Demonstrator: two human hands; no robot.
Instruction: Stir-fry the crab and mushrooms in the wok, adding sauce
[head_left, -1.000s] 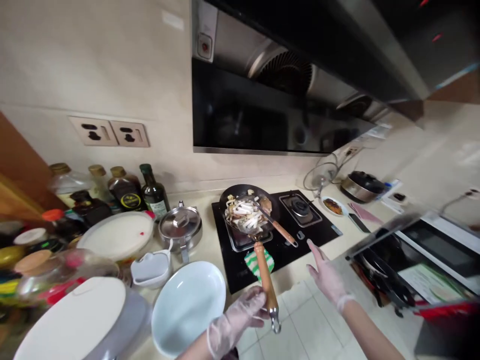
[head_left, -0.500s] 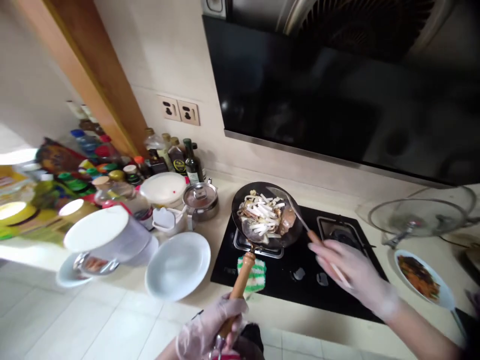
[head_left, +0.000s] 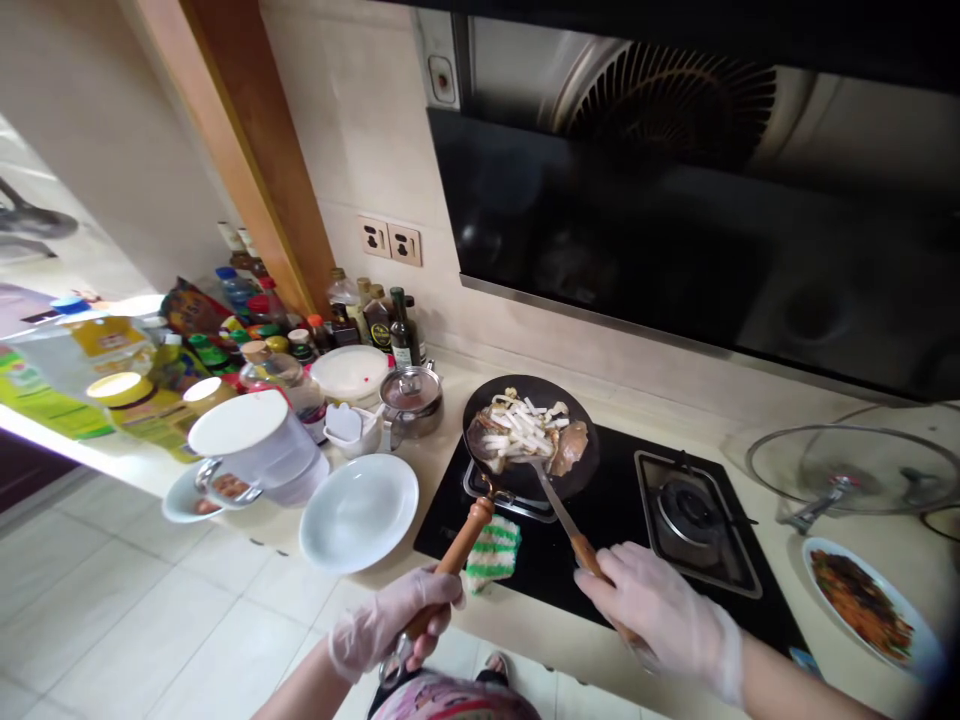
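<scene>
My gloved left hand is wrapped round the wooden handle of a dark wok on the left burner. In my gloved right hand is a spatula with a wooden grip and a metal shaft. Its blade end is at the near side of the food, partly hidden there. White strips lie heaped in the wok over browned pieces. A flat brownish piece rests at the right of the heap. Just right of the wok handle, a green-and-white striped cloth lies at the stove's front edge.
A white plate stands left of the stove, near a lidded pot and a water pitcher. Bottles crowd the back left. On the right are a second burner, a glass lid and an oval dish of food. The range hood overhangs.
The spatula has swung from the wok's far right side to the near side of the food. My right hand has come lower and nearer. The camera view has shifted.
</scene>
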